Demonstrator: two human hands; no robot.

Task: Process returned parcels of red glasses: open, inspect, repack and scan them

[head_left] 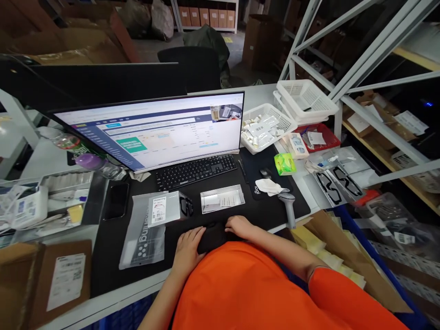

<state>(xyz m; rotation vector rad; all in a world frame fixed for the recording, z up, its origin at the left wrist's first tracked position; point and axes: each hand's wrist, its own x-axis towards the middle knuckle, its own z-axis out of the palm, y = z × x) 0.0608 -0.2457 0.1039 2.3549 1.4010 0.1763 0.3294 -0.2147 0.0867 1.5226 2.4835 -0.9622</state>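
Observation:
Both my hands rest at the near edge of the black desk mat (110, 247), on a small black object (215, 236) that lies between them. My left hand (187, 250) grips its left end with fingers curled. My right hand (239, 225) covers its right end, fingers bent over it. Just beyond the hands stand a small open white box (222, 199) with papers inside and a grey box with a white label (165, 208), a black part (186, 206) at its side. A grey plastic bag (142, 243) lies left of my left hand.
A monitor (154, 130) and black keyboard (195, 170) stand behind. A barcode scanner (288, 206), a mouse (265, 173) and a green packet (284, 163) lie right. White baskets (304, 98), a red tray (318, 137), a phone (117, 200) and cardboard boxes (44, 279) surround the mat.

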